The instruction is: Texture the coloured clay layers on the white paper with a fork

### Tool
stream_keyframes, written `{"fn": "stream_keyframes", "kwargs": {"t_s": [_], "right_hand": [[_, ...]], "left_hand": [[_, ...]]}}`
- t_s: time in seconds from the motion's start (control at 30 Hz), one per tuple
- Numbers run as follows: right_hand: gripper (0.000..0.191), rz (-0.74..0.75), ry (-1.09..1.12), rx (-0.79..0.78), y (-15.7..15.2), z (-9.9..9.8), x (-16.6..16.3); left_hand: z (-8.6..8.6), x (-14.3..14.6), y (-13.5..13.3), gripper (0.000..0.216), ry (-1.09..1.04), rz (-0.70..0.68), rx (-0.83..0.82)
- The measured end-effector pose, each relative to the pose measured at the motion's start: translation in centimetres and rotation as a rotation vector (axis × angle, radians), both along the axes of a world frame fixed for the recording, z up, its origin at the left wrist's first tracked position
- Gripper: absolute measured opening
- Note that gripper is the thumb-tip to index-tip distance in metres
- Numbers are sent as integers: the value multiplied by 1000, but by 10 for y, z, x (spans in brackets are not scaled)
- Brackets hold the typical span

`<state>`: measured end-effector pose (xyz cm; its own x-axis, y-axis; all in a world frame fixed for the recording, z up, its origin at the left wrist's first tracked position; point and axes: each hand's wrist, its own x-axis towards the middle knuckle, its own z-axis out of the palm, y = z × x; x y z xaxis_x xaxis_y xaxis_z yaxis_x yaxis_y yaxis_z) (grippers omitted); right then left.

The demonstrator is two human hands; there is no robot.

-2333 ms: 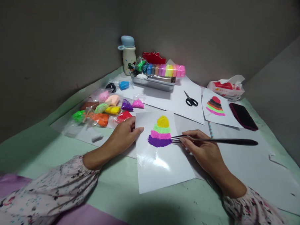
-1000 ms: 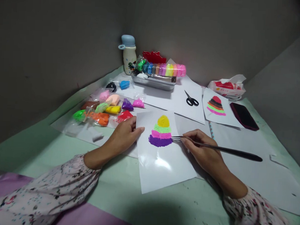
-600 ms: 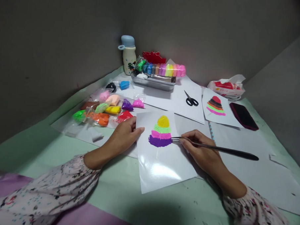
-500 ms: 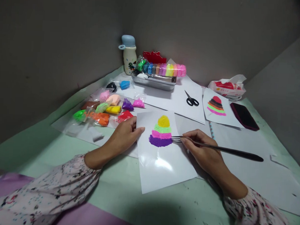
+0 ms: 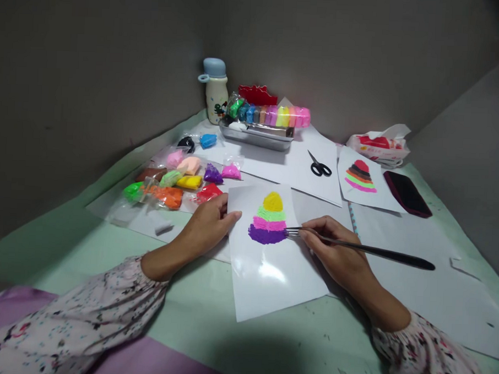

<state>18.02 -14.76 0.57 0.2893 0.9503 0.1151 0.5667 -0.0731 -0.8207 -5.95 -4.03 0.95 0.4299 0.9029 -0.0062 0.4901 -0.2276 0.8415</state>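
A glossy white sheet [image 5: 276, 276] lies in front of me with a dome of clay bands [image 5: 269, 225]: yellow on top, then green, pink and purple. My left hand [image 5: 208, 225] rests with its fingers pressed on the sheet's left edge. My right hand [image 5: 336, 250] is closed on a long metal fork [image 5: 371, 249] with a dark handle. The fork's tines touch the right edge of the pink and purple bands.
Small bags of coloured clay [image 5: 179, 179] lie at the left. A metal tray [image 5: 255, 135] with a row of clay packs, a bottle [image 5: 215, 97], scissors [image 5: 319, 166], a second clay picture [image 5: 361, 176], a tissue pack [image 5: 378, 146] and a dark case [image 5: 407, 193] sit farther back.
The fork's tines have shifted slightly back and forth at the right edge of the clay dome, and its handle has dipped lower. My left hand has stayed on the sheet.
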Motion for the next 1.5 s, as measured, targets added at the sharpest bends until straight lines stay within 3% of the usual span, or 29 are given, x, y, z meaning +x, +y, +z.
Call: {"fn": "stream_keyframes", "kwargs": {"t_s": [0.97,1.13,1.27,1.5], "right_hand": [[13,-38,45,-120,0,-1,-2],[17,-87,164,-100,0,0,2],[17,-30,256,-189,2,5,4],[28,23,226,-291,3,8,4]], "left_hand": [[-1,0,0,19,20,-13,5],[2,0,-1,18,30,-10,0],[3,1,-2,16,31,-1,1],[-2,0,-1,20,36,-15,17]]}}
